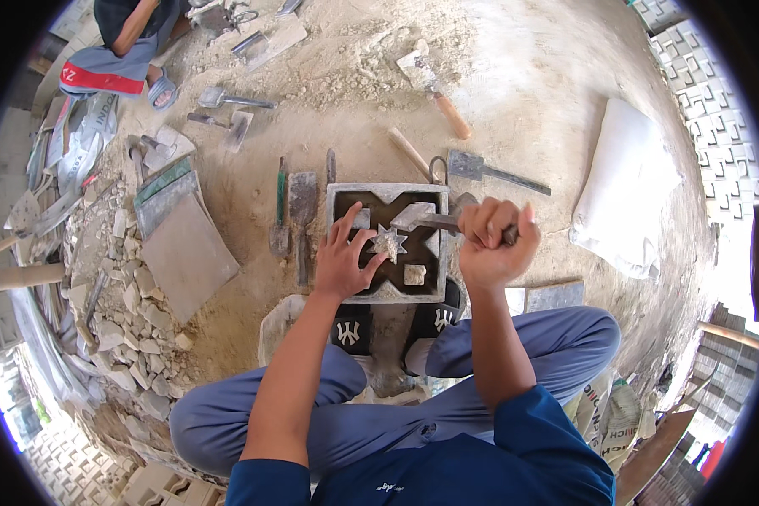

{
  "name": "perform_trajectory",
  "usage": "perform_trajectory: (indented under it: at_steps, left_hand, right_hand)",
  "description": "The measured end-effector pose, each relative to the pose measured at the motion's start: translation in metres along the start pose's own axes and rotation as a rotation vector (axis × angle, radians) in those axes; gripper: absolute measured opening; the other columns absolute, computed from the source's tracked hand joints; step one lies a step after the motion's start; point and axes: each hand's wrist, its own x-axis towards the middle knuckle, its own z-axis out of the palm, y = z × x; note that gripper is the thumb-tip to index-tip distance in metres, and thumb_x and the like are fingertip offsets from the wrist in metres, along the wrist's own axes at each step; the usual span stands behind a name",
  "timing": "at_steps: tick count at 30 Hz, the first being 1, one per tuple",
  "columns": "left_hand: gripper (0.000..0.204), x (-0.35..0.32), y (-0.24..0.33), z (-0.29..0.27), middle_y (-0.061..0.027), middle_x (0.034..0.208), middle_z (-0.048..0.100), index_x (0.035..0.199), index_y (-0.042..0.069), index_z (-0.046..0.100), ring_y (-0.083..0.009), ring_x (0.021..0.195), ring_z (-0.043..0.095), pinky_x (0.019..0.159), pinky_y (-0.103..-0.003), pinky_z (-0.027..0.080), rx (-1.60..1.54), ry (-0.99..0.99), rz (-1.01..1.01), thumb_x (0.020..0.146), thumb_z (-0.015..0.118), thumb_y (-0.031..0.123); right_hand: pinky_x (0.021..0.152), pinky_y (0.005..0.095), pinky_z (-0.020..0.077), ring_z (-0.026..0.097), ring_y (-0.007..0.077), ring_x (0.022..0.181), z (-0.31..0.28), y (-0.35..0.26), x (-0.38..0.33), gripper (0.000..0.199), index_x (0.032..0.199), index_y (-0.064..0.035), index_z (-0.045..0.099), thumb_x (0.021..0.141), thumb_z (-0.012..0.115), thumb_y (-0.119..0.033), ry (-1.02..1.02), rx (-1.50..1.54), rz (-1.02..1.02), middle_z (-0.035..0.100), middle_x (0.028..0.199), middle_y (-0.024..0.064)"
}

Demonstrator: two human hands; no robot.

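Observation:
A square grey metal mould (pixel 385 191) with a dark patterned inside lies on the sandy ground in front of me. My left hand (pixel 342 256) rests spread on its left side, fingers touching a grey star-shaped piece (pixel 387 243) at the centre. My right hand (pixel 493 239) is clenched on the handle of a small trowel (pixel 419 218), whose blade reaches over the mould's middle. A small square block (pixel 414 274) sits in the mould's lower right. My feet in dark sandals (pixel 351 330) press against the mould's near edge.
Trowels and scrapers (pixel 302 202) lie left of the mould, others (pixel 491 171) behind it. A grey slab (pixel 185 253) and rubble (pixel 135 329) are at left, a white sack (pixel 628 198) at right. Another person (pixel 122 51) squats at top left.

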Motion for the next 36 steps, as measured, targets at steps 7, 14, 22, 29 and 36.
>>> perform_trajectory:
  at_steps: [7,14,22,29,36]
  left_hand:
    - [0.038,-0.001,0.0,-0.001,-0.0095,0.163,0.043,0.112,0.013,0.069,-0.0374,0.134,0.053,0.1,-0.052,0.05,-0.015,0.001,-0.011,0.088,0.077,0.041]
    - [0.024,0.0,-0.001,0.001,-0.0083,0.162,0.044,0.115,0.016,0.067,-0.0356,0.137,0.052,0.098,-0.05,0.05,-0.016,0.027,0.02,0.095,0.069,0.029]
    - [0.021,-0.001,-0.005,0.004,-0.0069,0.161,0.046,0.118,0.017,0.069,-0.0337,0.136,0.054,0.095,-0.05,0.051,-0.088,0.051,-0.008,0.101,0.057,0.019]
    - [0.022,0.0,-0.003,0.001,-0.0114,0.159,0.05,0.115,0.013,0.072,-0.0375,0.135,0.056,0.106,-0.049,0.05,-0.06,0.035,-0.014,0.102,0.054,0.019]
    - [0.022,-0.003,-0.007,0.004,-0.0076,0.162,0.045,0.115,0.015,0.071,-0.034,0.133,0.054,0.099,-0.049,0.049,-0.056,0.038,-0.019,0.099,0.057,0.021]
  right_hand:
    - [0.05,0.0345,0.0219,0.022,0.0144,0.047,0.003,-0.07,-0.02,0.065,0.059,-0.0118,0.037,0.112,0.025,-0.047,-0.016,-0.012,-0.006,0.034,0.051,0.0026]
    - [0.05,0.0344,0.0234,0.02,0.0143,0.046,-0.01,-0.066,-0.036,0.064,0.059,-0.0123,0.035,0.112,0.027,-0.048,0.076,-0.019,0.035,0.032,0.05,0.0016]
    - [0.048,0.0325,0.0221,0.025,0.0133,0.047,-0.002,-0.033,-0.051,0.068,0.059,-0.0099,0.033,0.112,0.036,-0.052,0.214,-0.109,0.059,0.032,0.051,0.0026]
    - [0.047,0.03,0.0267,0.035,0.0126,0.05,0.007,-0.002,-0.073,0.062,0.062,-0.0056,0.037,0.114,0.047,-0.039,0.25,-0.351,-0.119,0.041,0.057,0.0053]
    - [0.047,0.0276,0.0301,0.044,0.013,0.052,-0.005,0.009,-0.078,0.059,0.064,-0.0016,0.042,0.112,0.053,-0.034,0.184,-0.439,-0.141,0.048,0.059,0.0073]
